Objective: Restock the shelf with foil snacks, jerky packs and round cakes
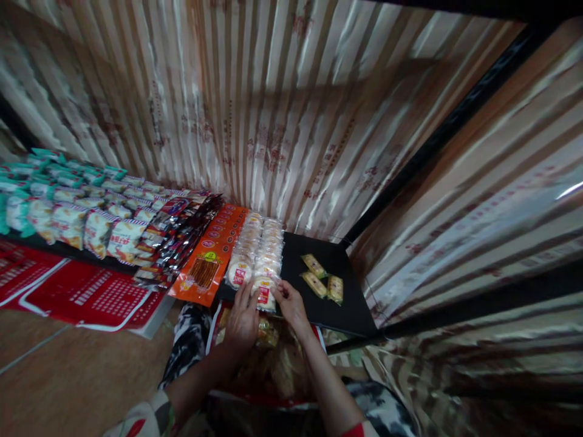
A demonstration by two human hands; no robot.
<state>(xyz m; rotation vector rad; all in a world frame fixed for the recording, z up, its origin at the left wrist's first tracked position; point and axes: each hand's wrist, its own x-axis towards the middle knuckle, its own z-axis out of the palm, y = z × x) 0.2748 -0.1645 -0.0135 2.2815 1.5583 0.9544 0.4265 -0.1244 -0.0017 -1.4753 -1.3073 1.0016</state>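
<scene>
My left hand [243, 317] and my right hand [292, 303] meet at the front of two rows of clear-wrapped rice crackers [259, 243]. Between them is the nearest rice cracker packet [265, 295], round and white with a red label. The left fingers close over its left edge, while the right thumb and fingers pinch its upper right side. Just left of the rows lies a flat orange snack packet [203, 267] with a picture of brown sticks. Three small yellow packets [314, 284] rest to the right of my right hand.
All these stand on a black shelf [350, 312]. Farther left are dark red shiny packets [175, 227], white snack bags [125, 237] and green bags [18, 209]. A bag of packets [277, 364] sits below my arms. Red bags [100, 294] hang over the floor; a striped curtain [273, 121] closes the back.
</scene>
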